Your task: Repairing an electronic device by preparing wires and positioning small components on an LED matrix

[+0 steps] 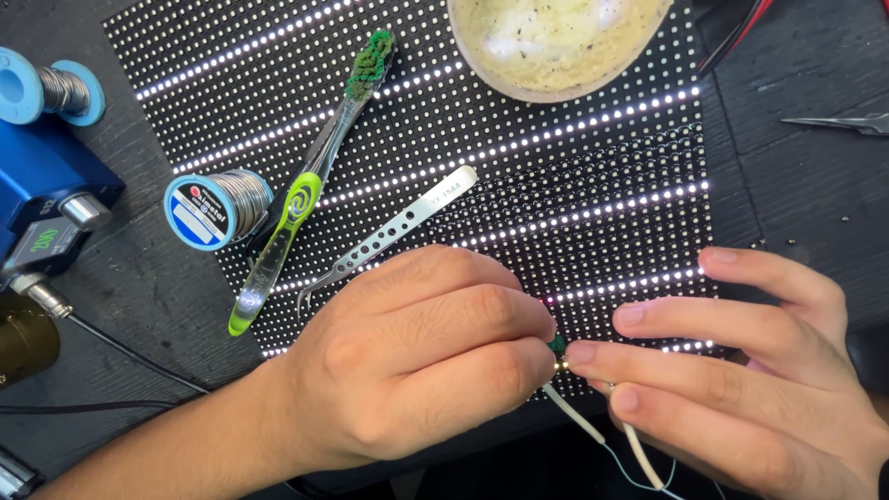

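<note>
My left hand (pixel 421 356) is curled into a loose fist over the near edge of a black LED matrix panel (pixel 593 185), its fingertips pinching a small green-tipped connector (pixel 557 347). My right hand (pixel 741 370) meets it from the right, with index finger and thumb closed on the same small part, from which thin white wires (pixel 593 431) trail toward the front. The other right fingers are spread above the panel. Several rows of the panel's lights glow white.
Curved steel tweezers (pixel 394 231) and a green toothbrush (pixel 310 181) lie on the panel. A solder spool (pixel 215 207) sits at its left edge, another spool (pixel 46 88) and a blue device (pixel 42 190) farther left. A cream bowl (pixel 556 42) stands at the top; pointed tweezers (pixel 838 121) lie right.
</note>
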